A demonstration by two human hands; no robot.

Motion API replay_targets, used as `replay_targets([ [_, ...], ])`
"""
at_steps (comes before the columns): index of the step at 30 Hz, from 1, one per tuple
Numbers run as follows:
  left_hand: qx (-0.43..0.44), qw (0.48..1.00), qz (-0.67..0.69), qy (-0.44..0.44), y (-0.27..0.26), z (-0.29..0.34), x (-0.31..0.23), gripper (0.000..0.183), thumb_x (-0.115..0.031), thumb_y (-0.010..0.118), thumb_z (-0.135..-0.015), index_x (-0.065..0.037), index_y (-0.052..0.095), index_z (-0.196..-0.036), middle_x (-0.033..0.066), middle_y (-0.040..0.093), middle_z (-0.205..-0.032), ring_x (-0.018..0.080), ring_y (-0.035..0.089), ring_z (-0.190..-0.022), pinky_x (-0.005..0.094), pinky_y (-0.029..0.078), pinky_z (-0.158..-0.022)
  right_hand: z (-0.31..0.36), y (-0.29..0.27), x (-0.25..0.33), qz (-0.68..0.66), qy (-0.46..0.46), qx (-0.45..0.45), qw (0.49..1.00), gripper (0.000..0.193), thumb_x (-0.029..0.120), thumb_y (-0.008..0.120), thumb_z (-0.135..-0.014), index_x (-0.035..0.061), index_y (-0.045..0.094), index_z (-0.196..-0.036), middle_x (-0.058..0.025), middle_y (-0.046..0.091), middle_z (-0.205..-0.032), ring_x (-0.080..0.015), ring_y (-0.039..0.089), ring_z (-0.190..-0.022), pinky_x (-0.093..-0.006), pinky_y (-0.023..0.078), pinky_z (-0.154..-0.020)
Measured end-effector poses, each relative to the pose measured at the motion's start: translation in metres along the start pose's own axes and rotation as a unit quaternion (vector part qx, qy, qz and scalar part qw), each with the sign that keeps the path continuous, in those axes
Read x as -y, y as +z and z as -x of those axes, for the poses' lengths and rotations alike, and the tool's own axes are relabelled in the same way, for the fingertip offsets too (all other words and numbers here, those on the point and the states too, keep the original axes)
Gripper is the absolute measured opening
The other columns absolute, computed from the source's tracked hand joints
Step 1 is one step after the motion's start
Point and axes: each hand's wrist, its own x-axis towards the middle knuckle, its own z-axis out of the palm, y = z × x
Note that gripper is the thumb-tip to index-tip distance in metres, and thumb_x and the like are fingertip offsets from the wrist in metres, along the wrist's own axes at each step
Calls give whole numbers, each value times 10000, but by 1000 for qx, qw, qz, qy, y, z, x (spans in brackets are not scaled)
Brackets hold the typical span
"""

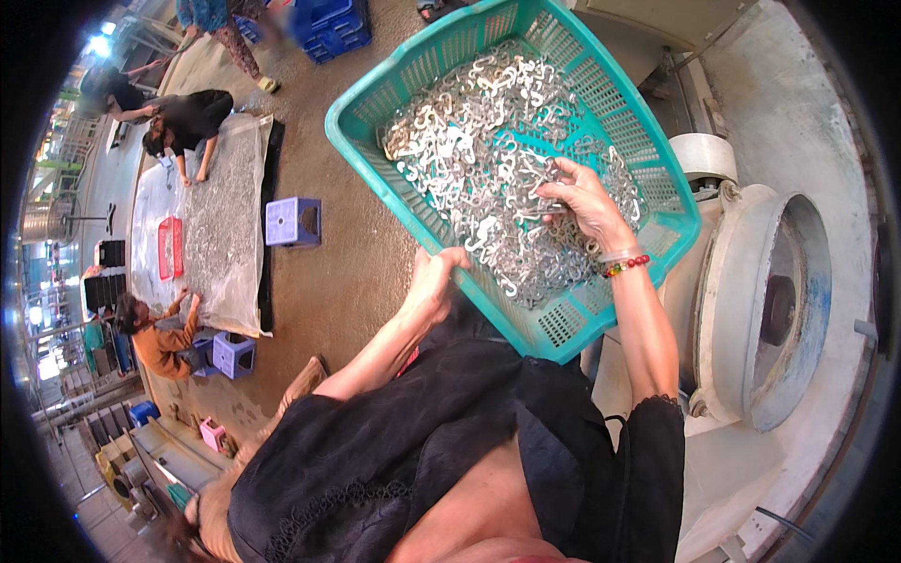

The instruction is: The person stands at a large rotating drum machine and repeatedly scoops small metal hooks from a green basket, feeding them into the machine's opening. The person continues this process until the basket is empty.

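A green plastic basket (535,340) with slotted walls sits tilted before me. Inside lies a loose heap of small silvery S-shaped metal hooks (488,103), spread thinner toward the far right, where green floor shows through. My left hand (435,286) is closed over the basket's near left rim, thumb on top. Over the heap, my right hand (587,202) pinches a few metal hooks between thumb and fingers; its palm side is partly hidden. A red beaded bracelet and a clear bangle circle that wrist.
Close on the right stands a pale round machine housing (765,300). Leftward on the floor is a purple stool (293,222). Beyond it, several people work around a sheet (225,225) strewn with small metal pieces, with a red basket (170,249) on it. Blue crates (328,28) are stacked behind.
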Motion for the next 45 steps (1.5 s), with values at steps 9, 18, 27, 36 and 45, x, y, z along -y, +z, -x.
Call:
replay_targets([
  [9,-4,999,-36,-17,-13,-15,14,200,-30,548,-563,-16,516,-760,45,505,-687,166,481,-625,300,380,-506,6,-17,6,-149,-19,45,988,394,19,461,-780,12,449,-1174,-130,565,-1046,-200,593,-799,-381,520,-657],
  [18,-8,1000,-23,11,-29,-10,24,223,-102,550,-594,-28,472,-789,24,426,-607,134,400,-478,287,303,-403,-14,-2,-11,75,-81,-4,994,385,120,635,-768,2,507,-1111,-77,607,-913,-150,590,-736,-259,483,-456],
  [27,-17,997,-65,35,-6,-4,3,149,-82,567,-604,-16,489,-712,46,435,-500,146,385,-381,310,262,-336,-2,-4,18,202,-31,-17,979,259,123,625,-789,-29,604,-998,-74,617,-894,-107,553,-632,-227,457,-449],
  [36,-65,996,-53,42,-3,0,8,138,-53,598,-573,-20,488,-649,39,441,-528,147,392,-442,322,291,-389,-1,-22,2,106,8,-7,994,271,208,609,-818,4,587,-996,-44,622,-825,-96,555,-612,-205,424,-399],
  [45,-42,996,-73,21,-1,13,-12,174,-111,586,-593,3,508,-699,64,474,-568,156,400,-443,326,297,-377,-7,-23,10,73,33,-60,995,184,147,602,-813,39,597,-962,-11,609,-844,-103,541,-677,-241,433,-511],
])
